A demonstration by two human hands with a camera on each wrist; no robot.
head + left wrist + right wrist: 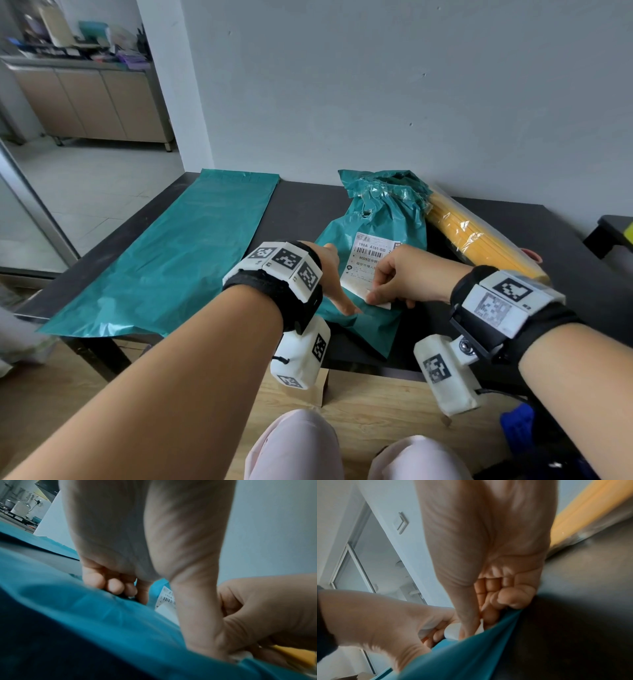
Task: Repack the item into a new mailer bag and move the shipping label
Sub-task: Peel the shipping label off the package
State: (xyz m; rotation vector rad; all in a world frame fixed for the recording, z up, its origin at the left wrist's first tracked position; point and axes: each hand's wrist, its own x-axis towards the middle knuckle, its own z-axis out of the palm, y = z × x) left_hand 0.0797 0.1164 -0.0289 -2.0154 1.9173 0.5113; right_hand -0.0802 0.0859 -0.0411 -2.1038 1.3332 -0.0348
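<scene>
A new teal mailer bag (171, 250) lies flat on the left of the black table (308, 205). In the middle lies the old torn teal mailer (376, 216) with the white shipping label (364, 263) on it. My left hand (337, 284) presses the old mailer (102, 615) down beside the label (167, 600), thumb (197, 615) stretched along it. My right hand (376, 291) pinches the label's near edge (452, 630), which is lifted off the bag (471, 655). The yellow item (479, 233), wrapped in clear plastic, lies to the right of the old mailer.
A grey wall rises right behind the table. A second dark surface (613, 229) stands at the far right. My knees (298, 445) are below the table's near edge over a wooden floor. A cabinet (92, 99) stands far off at the left.
</scene>
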